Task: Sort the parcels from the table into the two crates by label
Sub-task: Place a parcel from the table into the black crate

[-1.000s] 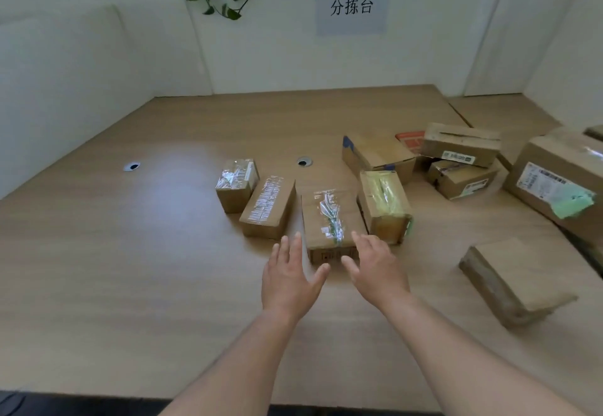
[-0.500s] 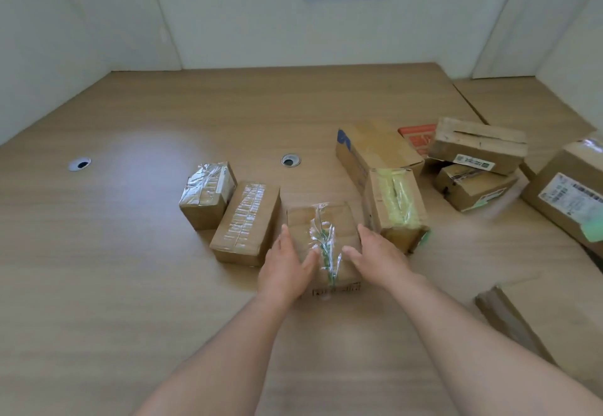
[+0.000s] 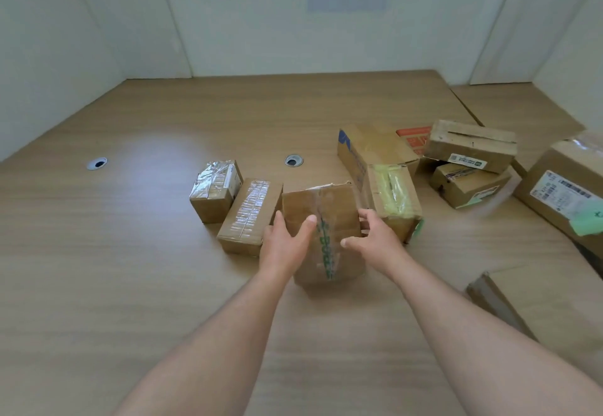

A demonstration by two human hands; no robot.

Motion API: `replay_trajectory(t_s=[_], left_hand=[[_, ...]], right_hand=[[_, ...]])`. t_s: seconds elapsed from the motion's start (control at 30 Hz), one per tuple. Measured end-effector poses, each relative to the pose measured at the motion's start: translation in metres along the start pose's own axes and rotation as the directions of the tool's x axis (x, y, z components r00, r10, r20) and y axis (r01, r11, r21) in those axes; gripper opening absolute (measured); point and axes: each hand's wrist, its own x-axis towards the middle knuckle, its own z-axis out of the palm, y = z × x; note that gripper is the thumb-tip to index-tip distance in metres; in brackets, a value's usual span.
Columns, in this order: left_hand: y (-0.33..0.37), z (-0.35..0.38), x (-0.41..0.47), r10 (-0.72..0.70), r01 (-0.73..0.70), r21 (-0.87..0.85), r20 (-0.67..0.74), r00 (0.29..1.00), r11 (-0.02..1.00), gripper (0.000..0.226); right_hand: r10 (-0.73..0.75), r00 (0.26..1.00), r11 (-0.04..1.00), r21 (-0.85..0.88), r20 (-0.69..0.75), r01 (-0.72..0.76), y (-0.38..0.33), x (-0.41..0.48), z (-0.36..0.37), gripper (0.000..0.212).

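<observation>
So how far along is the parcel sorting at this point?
Nothing visibly sorted; no crates are in view. In hand: left hand and right hand grip the green-taped parcel, tilted up off the table. Left: the clear-taped parcels, yellow-taped one and the right-side pile.

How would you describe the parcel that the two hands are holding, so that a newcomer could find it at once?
On the wooden table, a row of small boxes lies just nearer than the round metal grommet. The held parcel is third from the left, tipped up between the left hand and right hand. Unlike the yellow-taped box and the clear-taped box beside it, it has green-printed tape.
</observation>
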Motion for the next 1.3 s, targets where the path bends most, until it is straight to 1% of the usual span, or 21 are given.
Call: replay_trajectory(t_s=[0.03,0.1,0.13,0.2,0.23,0.3,0.33,0.37,0.47,0.57,0.6,0.63,0.7,0.73,0.8,0.93,1.0,1.03,1.1,1.2,1.3], left_hand=[[0.000,-0.002,-0.006,0.010,-0.010,-0.048,-0.019,1.000,0.999,0.107],[-0.001,-0.006,-0.019,0.017,-0.025,-0.140,-0.059,0.998,0.990,0.107],[-0.001,-0.008,-0.026,0.005,-0.018,-0.178,-0.075,0.997,0.984,0.105],[0.000,-0.013,-0.040,-0.048,0.031,-0.222,-0.072,0.996,0.975,0.100],[-0.001,-0.014,-0.046,-0.068,0.053,-0.227,-0.062,0.996,0.973,0.091],[-0.002,-0.017,-0.058,-0.090,0.078,-0.215,-0.046,0.995,0.973,0.062],[-0.004,-0.019,-0.063,-0.096,0.087,-0.193,-0.038,0.995,0.977,0.052],[-0.006,-0.020,-0.067,-0.099,0.093,-0.167,-0.030,0.995,0.982,0.046],[-0.015,-0.024,-0.080,-0.093,0.092,-0.130,-0.006,0.996,0.987,0.043],[-0.021,-0.027,-0.094,-0.054,0.056,-0.137,0.019,0.998,0.989,0.045],[-0.023,-0.027,-0.100,-0.031,0.035,-0.144,0.028,0.999,0.989,0.048],[-0.025,-0.027,-0.106,-0.012,0.016,-0.149,0.033,0.999,0.989,0.049],[-0.028,-0.026,-0.118,0.011,-0.004,-0.161,0.042,0.999,0.987,0.045],[-0.030,-0.026,-0.123,0.012,-0.004,-0.162,0.049,0.999,0.987,0.040],[-0.034,-0.027,-0.134,0.000,0.010,-0.144,0.067,0.998,0.990,0.029],[-0.048,-0.031,-0.149,-0.060,0.067,-0.111,0.069,0.996,0.992,0.016],[-0.058,-0.032,-0.153,-0.081,0.087,-0.090,0.065,0.995,0.992,0.012],[-0.061,-0.032,-0.155,-0.087,0.092,-0.070,0.069,0.994,0.993,0.013],[-0.069,-0.031,-0.159,-0.092,0.094,-0.027,0.072,0.993,0.995,0.024],[-0.081,-0.029,-0.164,-0.096,0.093,0.043,0.090,0.991,0.995,0.052],[-0.092,-0.025,-0.169,-0.062,0.051,0.080,0.140,0.988,0.996,0.061]], right_hand=[[-0.018,1.000,0.998,0.064,-0.012,0.018,-0.002,-0.007,-0.001,0.057],[-0.027,0.999,0.993,0.118,-0.025,0.030,-0.003,-0.019,-0.002,0.043],[-0.024,0.999,0.991,0.130,-0.030,0.028,-0.003,-0.026,-0.002,0.040],[-0.006,1.000,0.988,0.155,-0.025,0.010,-0.002,-0.039,0.000,0.042],[-0.001,1.000,0.987,0.162,-0.019,0.004,-0.003,-0.046,0.000,0.044],[0.008,1.000,0.989,0.146,-0.022,-0.005,-0.006,-0.058,0.001,0.053],[0.016,0.999,0.991,0.132,-0.035,-0.011,-0.006,-0.063,0.002,0.056],[0.019,0.999,0.993,0.117,-0.049,-0.013,-0.005,-0.067,0.002,0.056],[0.002,0.996,0.998,0.067,-0.087,0.004,-0.002,-0.078,0.003,0.043],[0.016,0.993,0.997,0.081,-0.113,-0.006,0.002,-0.089,0.004,0.029],[0.018,0.994,0.996,0.089,-0.107,-0.009,0.004,-0.094,0.004,0.025],[0.011,0.996,0.995,0.097,-0.091,-0.003,0.007,-0.098,0.005,0.031],[-0.025,0.999,0.996,0.084,-0.034,0.028,0.012,-0.110,0.007,0.052],[-0.051,0.999,0.996,0.071,-0.010,0.052,0.015,-0.115,0.010,0.053],[-0.065,0.997,0.997,0.049,0.030,0.064,0.022,-0.121,0.015,0.048],[0.014,0.995,0.995,0.095,0.100,-0.024,0.030,-0.131,0.025,0.026],[0.018,0.994,0.998,0.065,0.108,-0.026,0.034,-0.135,0.029,0.021],[0.014,0.994,1.000,0.023,0.110,-0.016,0.036,-0.137,0.031,0.025],[0.007,0.994,0.999,-0.041,0.113,-0.002,0.041,-0.139,0.037,0.037],[0.048,0.985,0.992,-0.122,0.165,-0.028,0.051,-0.143,0.047,0.056],[0.072,0.980,0.980,-0.195,0.185,-0.036,0.059,-0.145,0.057,0.070]])
